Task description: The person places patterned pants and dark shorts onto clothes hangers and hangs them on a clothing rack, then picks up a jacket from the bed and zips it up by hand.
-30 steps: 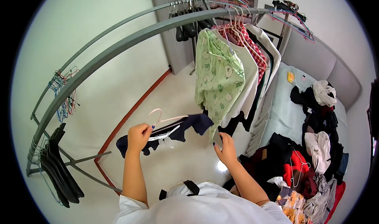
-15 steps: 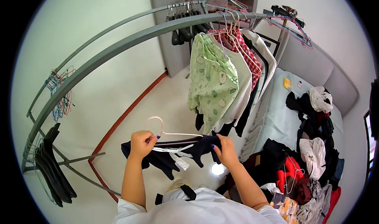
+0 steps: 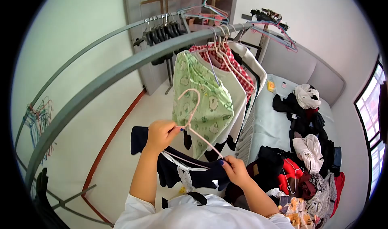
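Observation:
My left hand (image 3: 162, 135) is closed round the neck of a pale pink hanger (image 3: 195, 103), just below its hook. A dark navy garment (image 3: 169, 168) with white ties hangs on this hanger, in front of my body. My right hand (image 3: 235, 169) pinches the garment at the hanger's right shoulder. Just beyond the hook, a green patterned garment (image 3: 206, 103) hangs from the grey rail (image 3: 133, 59), beside a white one (image 3: 239, 95) and a red checked one (image 3: 244, 78).
Black hangers (image 3: 161, 37) and coloured wire hangers (image 3: 39, 122) hang on the rack. At the right is a bed (image 3: 262, 120) with a large pile of clothes (image 3: 309, 152). A red skirting strip (image 3: 115, 136) runs along the left wall. A barred window (image 3: 374, 108) is at the far right.
The view has turned rightward. My right hand has come onto the navy garment's right end. My left hand has raised the hanger, whose hook now stands in front of the green garment.

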The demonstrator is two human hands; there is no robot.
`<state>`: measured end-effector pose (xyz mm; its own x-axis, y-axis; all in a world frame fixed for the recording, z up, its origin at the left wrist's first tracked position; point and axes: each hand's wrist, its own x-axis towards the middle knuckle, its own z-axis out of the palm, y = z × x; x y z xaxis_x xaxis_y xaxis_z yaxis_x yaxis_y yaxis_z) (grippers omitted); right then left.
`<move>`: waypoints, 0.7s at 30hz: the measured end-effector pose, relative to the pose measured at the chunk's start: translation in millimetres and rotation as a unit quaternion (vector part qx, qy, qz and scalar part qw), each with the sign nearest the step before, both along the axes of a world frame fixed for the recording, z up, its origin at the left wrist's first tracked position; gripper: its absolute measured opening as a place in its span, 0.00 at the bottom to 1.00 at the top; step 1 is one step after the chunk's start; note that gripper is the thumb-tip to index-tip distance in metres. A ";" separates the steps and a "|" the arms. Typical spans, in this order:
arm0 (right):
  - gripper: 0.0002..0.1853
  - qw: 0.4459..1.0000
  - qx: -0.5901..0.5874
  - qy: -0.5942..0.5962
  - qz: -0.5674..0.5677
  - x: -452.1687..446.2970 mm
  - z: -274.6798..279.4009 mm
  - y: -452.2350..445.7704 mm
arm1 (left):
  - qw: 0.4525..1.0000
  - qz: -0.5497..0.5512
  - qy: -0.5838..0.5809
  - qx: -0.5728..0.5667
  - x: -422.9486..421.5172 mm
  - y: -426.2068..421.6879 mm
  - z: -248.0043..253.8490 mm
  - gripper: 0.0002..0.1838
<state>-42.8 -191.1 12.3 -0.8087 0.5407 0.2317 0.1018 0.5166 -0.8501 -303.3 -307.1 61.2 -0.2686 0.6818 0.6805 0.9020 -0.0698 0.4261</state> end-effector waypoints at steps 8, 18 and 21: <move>0.07 0.985 0.020 0.090 -0.146 -68.5 34.1 24.2 | 0.995 -0.074 0.010 0.063 -71.1 77.8 41.0 0.10; 0.10 0.956 0.036 0.145 -0.254 -120.9 72.0 53.1 | 0.991 0.011 0.059 0.122 -115.3 146.9 60.4 0.16; 0.11 0.953 0.065 0.122 -0.270 -133.0 77.8 69.3 | 0.994 0.048 0.027 0.099 -152.0 161.4 39.2 0.20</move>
